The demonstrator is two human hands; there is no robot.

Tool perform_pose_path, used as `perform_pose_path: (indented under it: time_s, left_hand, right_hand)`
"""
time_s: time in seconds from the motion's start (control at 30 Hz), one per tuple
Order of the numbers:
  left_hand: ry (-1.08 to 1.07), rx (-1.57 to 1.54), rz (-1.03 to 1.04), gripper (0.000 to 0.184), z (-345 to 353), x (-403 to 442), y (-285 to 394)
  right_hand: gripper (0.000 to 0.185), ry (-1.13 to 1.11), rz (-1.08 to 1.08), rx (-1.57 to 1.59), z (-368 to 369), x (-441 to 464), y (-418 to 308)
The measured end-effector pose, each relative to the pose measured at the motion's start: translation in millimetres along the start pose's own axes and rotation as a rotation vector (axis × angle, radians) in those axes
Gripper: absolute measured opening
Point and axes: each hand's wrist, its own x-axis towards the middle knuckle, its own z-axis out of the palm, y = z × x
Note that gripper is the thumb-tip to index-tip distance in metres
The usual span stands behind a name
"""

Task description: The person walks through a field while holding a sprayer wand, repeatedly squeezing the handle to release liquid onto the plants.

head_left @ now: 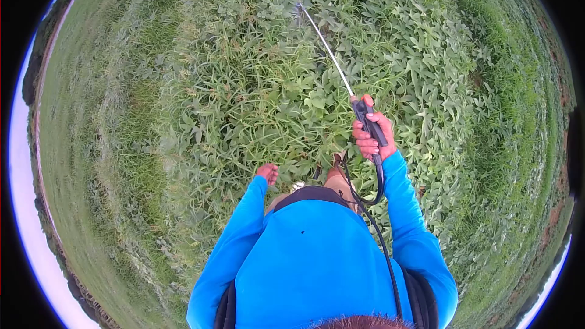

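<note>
Right hand (385, 127) grips wand handle (376, 134); left hand (268, 173) curled, seemingly.

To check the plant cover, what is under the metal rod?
Under the rod, broad green leaves and thin grass blades show. Whatever lies below them is covered and cannot be seen.

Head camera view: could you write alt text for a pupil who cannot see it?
The right hand grips a long sprayer wand pointing forward over dense leafy plants. A black hose loops below the grip, and the left hand hangs loosely curled.
</note>
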Motion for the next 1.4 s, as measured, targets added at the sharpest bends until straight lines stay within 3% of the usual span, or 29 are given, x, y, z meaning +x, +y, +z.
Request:
perform_pose_path:
  time_s: [0.07, 0.27, 0.43, 0.53, 0.6, 0.67, 0.73, 1.07, 1.27, 1.4]
  left_hand:
    - [0.098, 0.011, -0.079, 0.019, -5.4, -10.8, -16.2]
    - [0.119, -0.049, -0.179, 0.02, -2.8, -28.7, -36.5]
    - [0.172, -0.018, -0.085, 0.023, 32.1, -43.5, -4.4]
    - [0.183, 0.008, -0.007, 0.025, 53.6, -47.9, 24.1]
    - [0.168, 0.026, 0.0, 0.027, 67.9, -47.8, 44.0]
    - [0.162, 0.057, 0.134, 0.028, 82.0, -46.0, 56.4]
    - [0.194, 0.071, 0.099, 0.03, 98.0, -41.3, 76.1]
    - [0.3, 0.033, 0.081, 0.024, 107.0, -35.4, 125.3]
    - [0.297, 0.003, 0.096, 0.026, 109.1, -34.6, 147.2]
    - [0.352, 0.155, 0.112, 0.03, 129.8, -22.2, 166.0]
  right_hand:
    - [0.031, -0.051, 0.038, 0.002, 11.6, 17.7, -3.1]
    - [0.028, -0.159, 0.169, -0.188, 66.6, 110.6, -30.6]
    - [0.028, -0.301, 0.238, -0.295, 114.8, 181.8, -68.2]
    - [0.029, -0.252, 0.185, -0.421, 134.8, 194.9, -88.7]
    - [0.031, -0.139, 0.058, -0.524, 137.7, 190.8, -98.0]
    - [0.033, -0.124, -0.001, -0.537, 131.5, 181.2, -103.9]
    - [0.036, 0.006, -0.147, -0.639, 120.0, 164.6, -109.3]
    - [0.04, 0.35, -0.326, -0.604, 31.6, 62.3, -141.6]
    - [0.042, 0.472, -0.506, -0.563, -3.9, 18.5, -171.4]
    - [0.046, 0.49, -0.682, -0.563, -8.2, -6.4, -221.2]
